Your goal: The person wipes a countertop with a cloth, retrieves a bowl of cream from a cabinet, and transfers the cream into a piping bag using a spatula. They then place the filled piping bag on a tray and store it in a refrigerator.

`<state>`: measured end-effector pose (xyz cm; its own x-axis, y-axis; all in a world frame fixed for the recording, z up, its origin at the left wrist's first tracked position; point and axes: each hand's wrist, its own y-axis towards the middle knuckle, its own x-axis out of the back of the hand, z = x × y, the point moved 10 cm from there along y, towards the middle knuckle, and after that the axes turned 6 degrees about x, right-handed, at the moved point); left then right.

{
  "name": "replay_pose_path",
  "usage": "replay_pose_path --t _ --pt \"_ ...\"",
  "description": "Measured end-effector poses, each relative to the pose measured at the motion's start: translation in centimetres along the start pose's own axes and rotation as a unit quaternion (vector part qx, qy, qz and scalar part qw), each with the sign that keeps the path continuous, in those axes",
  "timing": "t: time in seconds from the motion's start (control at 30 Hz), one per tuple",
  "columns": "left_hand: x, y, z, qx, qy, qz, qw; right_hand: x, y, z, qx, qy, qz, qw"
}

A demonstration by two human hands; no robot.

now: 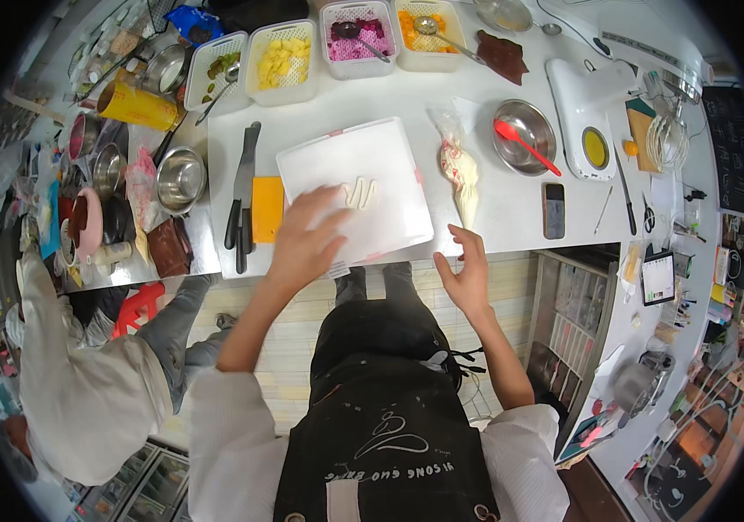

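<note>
A white square board [372,156], perhaps a box lid, lies slightly turned before me. On it is a piped zigzag of white cream [360,194]. My left hand [307,241] hovers over the board's left front part, fingers spread and slightly blurred, holding nothing. Beyond the table's front edge, my right hand [466,277] is empty with its fingers apart. Just past its fingertips lies a clear piping bag [462,173] filled with pale cream, its tip towards me. To the left of the board sit an orange square [267,210] and several long spatulas or knives [245,176].
Baskets of cut fruit [280,65] line the back. At the right are a steel bowl [521,156] with a red spatula [528,149], a phone [553,210] and a white scale [574,111]. Another person [94,385] works at the left.
</note>
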<state>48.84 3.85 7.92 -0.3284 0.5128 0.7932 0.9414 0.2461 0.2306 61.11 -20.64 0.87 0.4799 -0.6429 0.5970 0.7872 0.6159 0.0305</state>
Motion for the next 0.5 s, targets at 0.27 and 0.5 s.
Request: replay_pose_path --t 0.27,0.5 --pt "-4.3 -9.1 14.7 0.441 -0.409 -0.012 0.799 -4.6 2.9 6.6 0.229 -0.153 0.011 0.961" --pt "-6.3 -8.8 16.1 0.44 -0.438 0.064 0.781 -4.0 2.5 7.1 0.223 -0.155 -0.004 0.963"
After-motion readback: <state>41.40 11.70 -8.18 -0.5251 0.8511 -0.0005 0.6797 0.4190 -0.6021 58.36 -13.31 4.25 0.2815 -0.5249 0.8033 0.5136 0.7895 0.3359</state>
